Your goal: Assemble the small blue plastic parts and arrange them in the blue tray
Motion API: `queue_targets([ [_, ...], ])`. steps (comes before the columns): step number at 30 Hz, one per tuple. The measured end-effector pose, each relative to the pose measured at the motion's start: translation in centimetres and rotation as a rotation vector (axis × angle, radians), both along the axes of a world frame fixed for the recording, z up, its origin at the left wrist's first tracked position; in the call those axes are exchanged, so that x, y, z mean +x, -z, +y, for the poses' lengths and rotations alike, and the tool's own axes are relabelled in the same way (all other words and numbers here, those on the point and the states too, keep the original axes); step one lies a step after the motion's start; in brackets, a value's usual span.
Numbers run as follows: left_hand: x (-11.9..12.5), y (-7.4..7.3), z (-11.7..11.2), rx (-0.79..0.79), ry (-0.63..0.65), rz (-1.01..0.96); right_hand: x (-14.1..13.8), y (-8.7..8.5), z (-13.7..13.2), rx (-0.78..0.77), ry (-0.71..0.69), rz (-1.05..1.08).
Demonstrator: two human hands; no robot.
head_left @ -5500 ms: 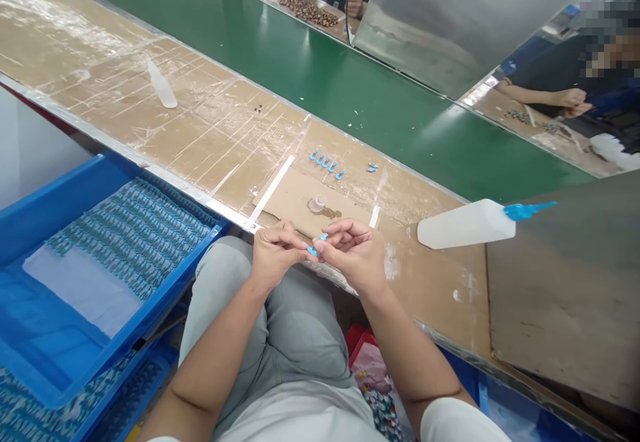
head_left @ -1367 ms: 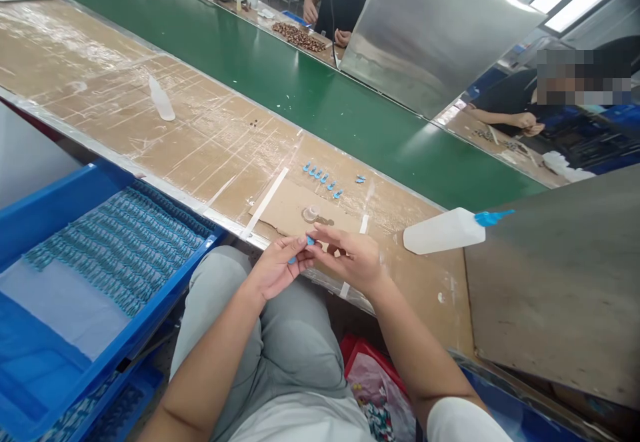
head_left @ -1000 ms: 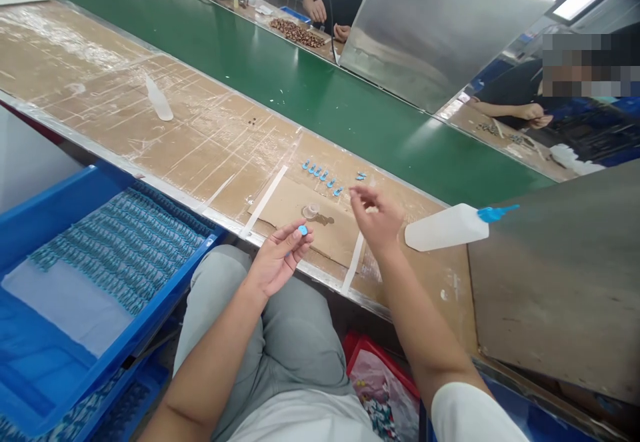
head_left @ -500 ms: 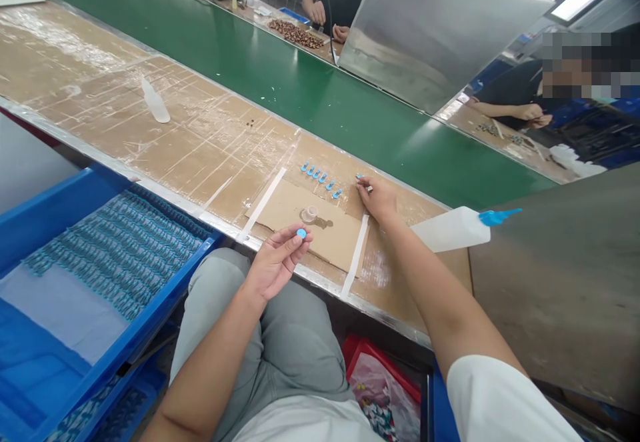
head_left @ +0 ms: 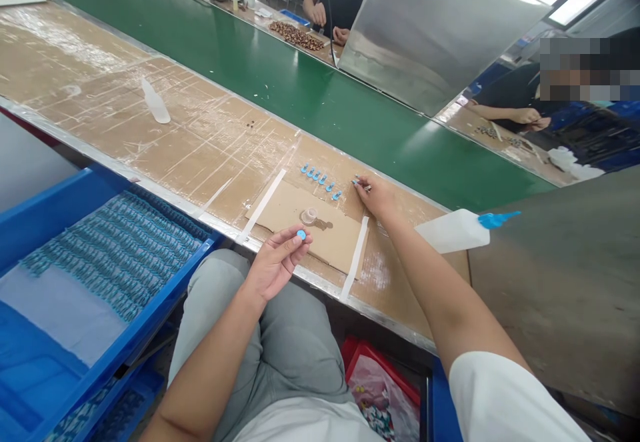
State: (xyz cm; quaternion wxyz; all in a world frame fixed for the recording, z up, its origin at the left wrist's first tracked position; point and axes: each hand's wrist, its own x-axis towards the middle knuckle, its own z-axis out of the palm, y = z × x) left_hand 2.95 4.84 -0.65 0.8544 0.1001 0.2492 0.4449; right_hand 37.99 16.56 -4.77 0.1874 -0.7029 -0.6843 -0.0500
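My left hand (head_left: 280, 262) is closed, pinching a small round blue disc (head_left: 301, 235) between thumb and fingertips, above the table's front edge. My right hand (head_left: 376, 195) rests low over the table with its fingers pinched together. A small blue piece (head_left: 355, 182) shows at its fingertips, and a thin pale bit sticks out beside the fingers, too small to name. Left of that hand, several small blue pieces (head_left: 321, 179) stand in a slanting row. A small clear cup (head_left: 309, 215) sits on a cardboard sheet (head_left: 339, 242) taped to the table.
A white squeeze bottle with a blue nozzle (head_left: 457, 230) lies beside my right forearm. Another white bottle (head_left: 156, 103) lies farther left. A green conveyor belt (head_left: 240, 72) runs behind the table. A blue tray (head_left: 165, 282) of patterned pieces stands left. Two people work across the belt.
My right hand has shifted slightly left, and the blue piece at its fingertips has moved a little left and down toward the row. My left hand stays almost still with the disc.
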Motion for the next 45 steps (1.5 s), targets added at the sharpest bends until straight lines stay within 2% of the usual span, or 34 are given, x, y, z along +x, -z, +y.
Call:
queue_targets([
  [8, -0.1, 0.1, 0.0, 0.012, 0.019, -0.012, -0.7, -0.1, -0.4, -0.101, -0.178, -0.06],
  [24, -0.2, 0.0, 0.0, -0.017, 0.018, -0.02, -2.2, -2.1, 0.6, -0.237, -0.118, -0.05],
  [29, -0.3, -0.1, -0.1, -0.009, 0.025, -0.023, -2.7, -2.1, -1.2, -0.156, -0.068, 0.073],
  [37, -0.4, -0.1, -0.1, 0.001, 0.019, -0.028, -5.0, -0.5, -5.6, 0.056, 0.09, 0.349],
  [45, -0.2, -0.1, -0.2, 0.024, 0.022, -0.045, -5.3, -0.7, -6.3, 0.144, 0.182, 0.57],
])
